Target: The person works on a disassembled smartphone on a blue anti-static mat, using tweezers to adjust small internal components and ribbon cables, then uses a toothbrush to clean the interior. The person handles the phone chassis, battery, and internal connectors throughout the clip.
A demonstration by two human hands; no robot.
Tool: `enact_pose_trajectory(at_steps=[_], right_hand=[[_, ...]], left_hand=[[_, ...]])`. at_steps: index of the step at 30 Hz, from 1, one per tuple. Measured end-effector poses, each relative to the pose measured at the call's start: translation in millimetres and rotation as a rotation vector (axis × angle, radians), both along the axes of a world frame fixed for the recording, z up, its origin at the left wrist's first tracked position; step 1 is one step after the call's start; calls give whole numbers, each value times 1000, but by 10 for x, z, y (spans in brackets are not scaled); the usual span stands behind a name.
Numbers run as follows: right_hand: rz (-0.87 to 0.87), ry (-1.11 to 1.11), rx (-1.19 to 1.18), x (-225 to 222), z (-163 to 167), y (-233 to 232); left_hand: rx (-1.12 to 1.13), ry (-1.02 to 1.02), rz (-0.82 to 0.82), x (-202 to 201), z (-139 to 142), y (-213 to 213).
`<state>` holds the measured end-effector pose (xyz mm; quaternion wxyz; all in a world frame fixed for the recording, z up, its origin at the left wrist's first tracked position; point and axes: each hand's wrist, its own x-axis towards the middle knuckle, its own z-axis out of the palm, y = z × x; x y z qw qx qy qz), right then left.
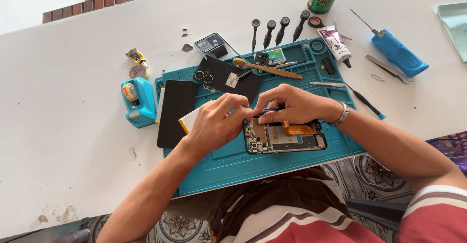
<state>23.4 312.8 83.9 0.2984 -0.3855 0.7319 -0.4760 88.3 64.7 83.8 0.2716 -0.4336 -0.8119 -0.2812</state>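
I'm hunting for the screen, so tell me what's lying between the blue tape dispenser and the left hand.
In the head view, a black screen panel lies flat on the teal mat between the blue tape dispenser and the left hand.

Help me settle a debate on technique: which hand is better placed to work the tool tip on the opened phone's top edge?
Probably the right hand: it grips the thin dark tool over the opened phone. The left hand only pinches beside the tip.

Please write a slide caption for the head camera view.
Two bare hands, left hand and right hand, work over an opened black smartphone.
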Motion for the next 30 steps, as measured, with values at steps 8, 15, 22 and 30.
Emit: enact_pose_trajectory(at_steps=[8, 15, 22, 30], right_hand=[[-12, 23, 4, 9, 3, 10], [-10, 36, 11, 11, -4, 7], [-3, 35, 0, 16, -3, -11], [-2, 47, -13, 1, -29, -14]], left_hand=[[2, 2, -4, -9, 12, 8], [7, 9, -6, -5, 36, -13], [1, 10, 1, 16, 51, -25], [14, 18, 3, 15, 66, -30]])
